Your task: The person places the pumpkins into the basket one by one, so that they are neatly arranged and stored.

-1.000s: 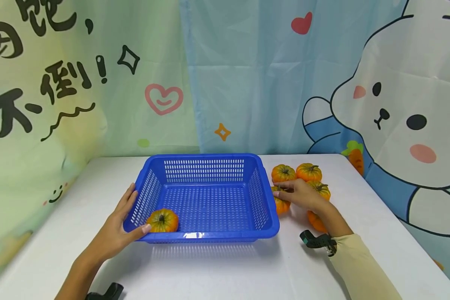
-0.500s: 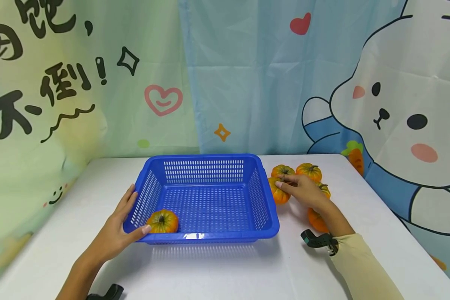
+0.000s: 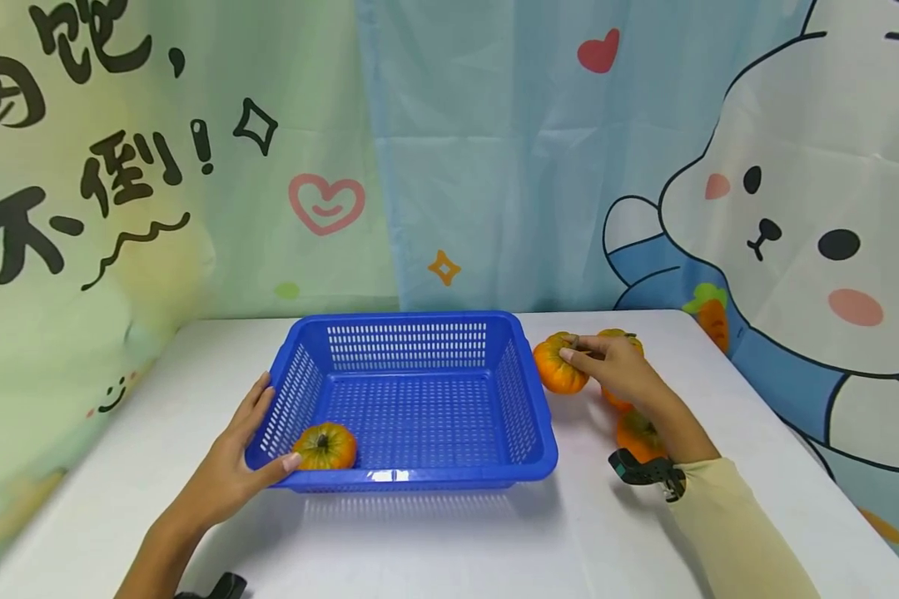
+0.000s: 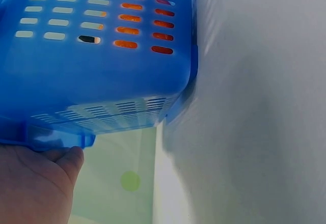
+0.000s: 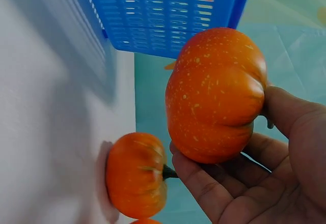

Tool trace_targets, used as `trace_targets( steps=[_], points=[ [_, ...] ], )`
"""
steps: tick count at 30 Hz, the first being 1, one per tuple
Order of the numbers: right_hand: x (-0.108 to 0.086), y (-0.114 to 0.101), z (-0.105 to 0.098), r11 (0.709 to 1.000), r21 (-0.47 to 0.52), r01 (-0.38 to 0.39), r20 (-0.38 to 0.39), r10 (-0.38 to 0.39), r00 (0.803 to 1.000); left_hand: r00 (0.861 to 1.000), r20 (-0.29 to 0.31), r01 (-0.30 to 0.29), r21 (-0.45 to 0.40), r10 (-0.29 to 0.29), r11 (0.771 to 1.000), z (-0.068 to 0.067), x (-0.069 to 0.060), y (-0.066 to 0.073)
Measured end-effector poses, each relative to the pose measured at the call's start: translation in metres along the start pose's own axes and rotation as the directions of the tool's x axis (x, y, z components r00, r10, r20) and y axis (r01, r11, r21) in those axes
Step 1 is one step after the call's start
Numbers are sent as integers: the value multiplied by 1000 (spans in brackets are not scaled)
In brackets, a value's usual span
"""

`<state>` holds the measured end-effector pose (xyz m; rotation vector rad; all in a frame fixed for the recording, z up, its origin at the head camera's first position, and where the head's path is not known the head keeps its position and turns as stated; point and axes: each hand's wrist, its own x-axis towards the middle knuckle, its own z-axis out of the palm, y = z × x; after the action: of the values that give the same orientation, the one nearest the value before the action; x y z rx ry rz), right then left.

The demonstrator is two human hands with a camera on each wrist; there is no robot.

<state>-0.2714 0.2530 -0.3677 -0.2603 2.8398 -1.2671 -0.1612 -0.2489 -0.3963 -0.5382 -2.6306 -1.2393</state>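
Observation:
My right hand [image 3: 618, 366] pinches a small orange pumpkin [image 3: 559, 366] from its stem side, beside the right rim of a blue plastic basket [image 3: 419, 476]. In the right wrist view, this speckled pumpkin [image 5: 216, 96] is off the table, with thumb and fingers around its stem end. My left hand [image 3: 232, 453] grips the basket at its front left corner, thumb on the rim and fingers along the outer side. Another pumpkin [image 3: 325, 446], green-streaked on top, sits inside at the front left corner.
Several other pumpkins stand on the white table [image 3: 434, 549] right of the basket, among them a near one [image 3: 639, 434] and a far one [image 3: 629, 336], partly covered by my right hand and wrist. A printed curtain [image 3: 464, 166] hangs behind the table.
My right hand has taken hold of the pumpkin nearest the basket and raised it, away from me. It now covers the pumpkin behind it. The left hand and basket stay put.

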Motion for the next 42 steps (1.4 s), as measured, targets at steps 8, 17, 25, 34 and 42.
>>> trace_targets(
  steps=[8, 17, 25, 34, 42],
  points=[
    [1, -12, -13, 1000, -16, -1, 12, 1, 1000, 1000, 6, 7, 5, -8, 1000, -2, -1, 3],
    [5, -34, -29, 997, -79, 27, 17, -26, 1000, 1000, 5, 14, 7, -14, 1000, -1, -1, 2],
    [10, -41, -21, 996, -58, 61, 59, -58, 997, 1000, 0, -6, 1, 6, 1000, -1, -1, 4],
    [12, -52, -16, 995, -23, 94, 92, -92, 992, 1000, 6, 6, 3, -6, 1000, -1, 1, 6],
    [19, -65, -10, 990, 4, 144, 121, -144, 982, 1000, -2, -5, -6, 5, 1000, 0, -1, 4]
  ],
)
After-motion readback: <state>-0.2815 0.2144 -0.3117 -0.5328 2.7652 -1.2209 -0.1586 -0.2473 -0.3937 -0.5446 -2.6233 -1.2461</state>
